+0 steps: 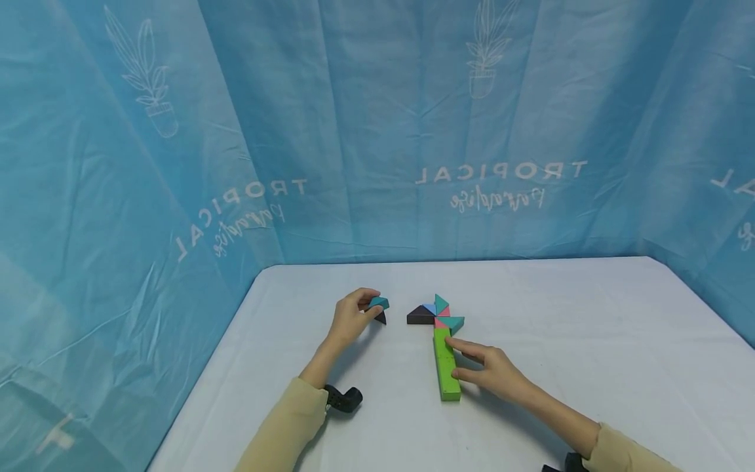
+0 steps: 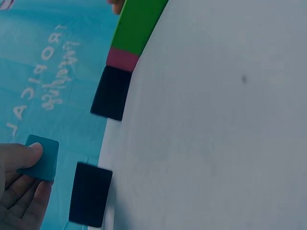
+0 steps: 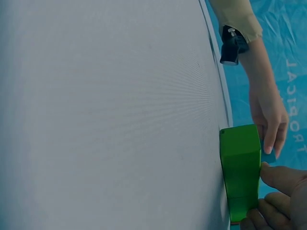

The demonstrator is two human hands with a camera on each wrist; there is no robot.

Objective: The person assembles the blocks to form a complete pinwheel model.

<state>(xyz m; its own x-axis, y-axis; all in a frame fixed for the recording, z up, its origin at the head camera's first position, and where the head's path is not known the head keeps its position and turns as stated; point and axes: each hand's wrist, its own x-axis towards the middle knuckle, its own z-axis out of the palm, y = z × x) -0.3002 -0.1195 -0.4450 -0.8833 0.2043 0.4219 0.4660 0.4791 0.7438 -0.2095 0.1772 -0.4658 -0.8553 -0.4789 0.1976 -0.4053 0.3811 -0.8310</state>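
My left hand (image 1: 352, 316) pinches a teal triangular block (image 1: 379, 302) between thumb and fingers. A black triangular block (image 2: 91, 194) stands on the table just below and beside it, partly covered in the head view. My right hand (image 1: 494, 371) rests its thumb and index fingertip against a row of green blocks (image 1: 447, 380), its fingers fairly straight. At the far end of this row is a pinwheel of triangular blocks: a black one (image 1: 421, 316) on the left, teal ones (image 1: 453, 323), pink ones (image 1: 444, 312) and a light blue one (image 1: 430, 307).
A white cloth covers the table (image 1: 566, 328). Blue printed curtains (image 1: 377, 131) hang behind it and along both sides. A black wrist camera (image 1: 345, 398) sits on the left wrist, and another (image 1: 571, 463) on the right.
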